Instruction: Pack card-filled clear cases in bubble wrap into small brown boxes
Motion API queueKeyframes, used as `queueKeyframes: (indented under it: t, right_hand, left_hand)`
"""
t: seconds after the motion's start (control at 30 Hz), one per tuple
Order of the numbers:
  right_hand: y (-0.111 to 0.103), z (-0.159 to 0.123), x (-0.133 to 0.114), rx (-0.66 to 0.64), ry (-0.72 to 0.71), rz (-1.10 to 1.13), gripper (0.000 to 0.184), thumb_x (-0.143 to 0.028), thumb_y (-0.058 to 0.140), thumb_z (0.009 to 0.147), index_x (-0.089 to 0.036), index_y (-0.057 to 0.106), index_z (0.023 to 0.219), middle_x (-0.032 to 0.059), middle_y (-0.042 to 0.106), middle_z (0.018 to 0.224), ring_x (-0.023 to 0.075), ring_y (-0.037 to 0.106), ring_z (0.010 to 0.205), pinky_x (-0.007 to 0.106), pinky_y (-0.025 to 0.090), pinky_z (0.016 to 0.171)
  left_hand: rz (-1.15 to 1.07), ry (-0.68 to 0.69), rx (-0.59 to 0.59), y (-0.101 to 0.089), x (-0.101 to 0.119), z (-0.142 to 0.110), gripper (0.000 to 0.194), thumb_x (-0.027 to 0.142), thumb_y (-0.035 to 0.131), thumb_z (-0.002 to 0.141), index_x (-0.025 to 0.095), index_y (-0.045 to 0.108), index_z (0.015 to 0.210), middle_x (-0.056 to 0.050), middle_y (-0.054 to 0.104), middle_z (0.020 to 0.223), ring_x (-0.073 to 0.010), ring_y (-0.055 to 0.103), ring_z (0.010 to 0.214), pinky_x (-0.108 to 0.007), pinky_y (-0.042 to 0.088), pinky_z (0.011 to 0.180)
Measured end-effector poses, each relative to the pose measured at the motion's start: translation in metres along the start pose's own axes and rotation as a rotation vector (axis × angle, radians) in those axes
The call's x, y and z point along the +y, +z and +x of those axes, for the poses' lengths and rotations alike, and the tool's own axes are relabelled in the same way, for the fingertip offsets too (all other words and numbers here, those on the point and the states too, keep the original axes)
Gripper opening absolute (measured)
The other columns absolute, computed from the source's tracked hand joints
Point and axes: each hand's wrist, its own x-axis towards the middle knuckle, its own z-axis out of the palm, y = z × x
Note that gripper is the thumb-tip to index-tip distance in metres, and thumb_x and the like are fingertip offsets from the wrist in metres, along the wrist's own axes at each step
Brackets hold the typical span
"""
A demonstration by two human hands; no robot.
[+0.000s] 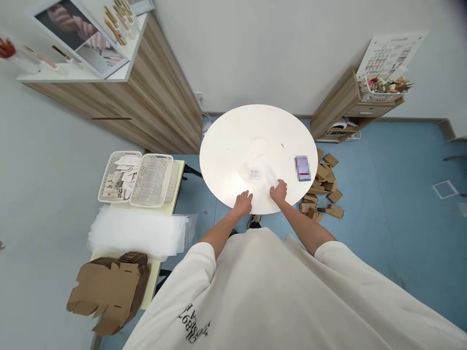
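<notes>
Wrapping point(263, 188), thin and see-through, on the white counter point(255, 121). Looked almost weightless, limp rather than stiff, probably slick and quick to slide or crease. Seemed best taken by its left and right edges, without pressing on the small pale item point(254, 173) near its middle. Judged that item flat and light too, perhaps easily bent; could not tell its place, inside the wrapping or beneath.

Going from the left, saw the left hand point(243, 202) low over the counter's near rim, fingers stretched out, close to the wrapping's near left side; could not tell touching from hovering. Next, found the pale item between both hands and a little ahead of them, with wrapping spread around it. Then saw the right hand point(278, 191), fingers bent, at the wrapping's right edge; could not make out a firm pinch. Noted both hands apart from each other. Farther right, saw a purple packet point(302, 168) near the rim, touched by neither.
</notes>
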Motion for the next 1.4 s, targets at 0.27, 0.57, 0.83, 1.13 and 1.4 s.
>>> queueKeyframes:
  t: [0.27, 0.57, 0.83, 1.13, 1.4]
  right_hand:
    - [0.001, 0.008, -0.008, -0.231, -0.636, -0.512, 0.049, -0.016, 0.039, 0.092, -0.018, 0.055, 0.139, 0.0142, 0.037, 0.159, 0.0307, 0.032, 0.144, 0.048, 0.026, 0.116]
    - [0.018, 0.014, 0.011, -0.347, -0.481, -0.674, 0.066, -0.024, 0.043, 0.093, -0.023, 0.032, 0.157, 0.0123, 0.023, 0.166, 0.0338, 0.027, 0.146, 0.052, 0.027, 0.113]
    - [0.017, 0.009, 0.006, -0.318, -0.301, -0.667, 0.064, -0.026, 0.042, 0.096, -0.026, 0.029, 0.159, 0.0123, 0.024, 0.165, 0.0336, 0.031, 0.142, 0.049, 0.030, 0.110]
    - [0.013, 0.014, -0.003, -0.320, -0.374, -0.605, 0.061, -0.030, 0.038, 0.099, -0.021, 0.029, 0.158, 0.0134, 0.020, 0.167, 0.0326, 0.028, 0.145, 0.048, 0.028, 0.113]
    - [0.032, 0.015, -0.017, -0.424, -0.483, -0.648, 0.048, -0.035, 0.044, 0.098, -0.020, 0.050, 0.143, 0.0162, 0.016, 0.168, 0.0365, 0.015, 0.152, 0.056, 0.020, 0.116]
  left_hand:
    - [0.008, -0.034, -0.031, -0.007, -0.004, 0.022, 0.057, 0.018, 0.043, 0.092, 0.016, 0.038, 0.149, -0.018, 0.027, 0.164, -0.0332, 0.027, 0.150, -0.049, 0.027, 0.117]
    - [0.023, -0.037, 0.018, -0.029, -0.032, 0.042, 0.053, 0.017, 0.044, 0.093, 0.019, 0.041, 0.146, -0.017, 0.029, 0.162, -0.0336, 0.031, 0.148, -0.049, 0.031, 0.114]
    - [0.010, -0.062, 0.139, -0.055, -0.036, 0.100, 0.060, 0.012, 0.046, 0.088, 0.016, 0.038, 0.148, -0.019, 0.032, 0.161, -0.0344, 0.033, 0.146, -0.050, 0.034, 0.113]
    - [0.024, 0.140, 0.160, -0.058, -0.038, 0.139, 0.071, 0.009, 0.053, 0.082, 0.018, 0.034, 0.150, -0.017, 0.034, 0.160, -0.0330, 0.030, 0.148, -0.049, 0.029, 0.115]
    - [0.030, 0.073, 0.159, -0.064, -0.058, 0.124, 0.060, 0.013, 0.057, 0.081, 0.018, 0.042, 0.138, -0.018, 0.055, 0.132, -0.0341, 0.049, 0.128, -0.045, 0.037, 0.104]
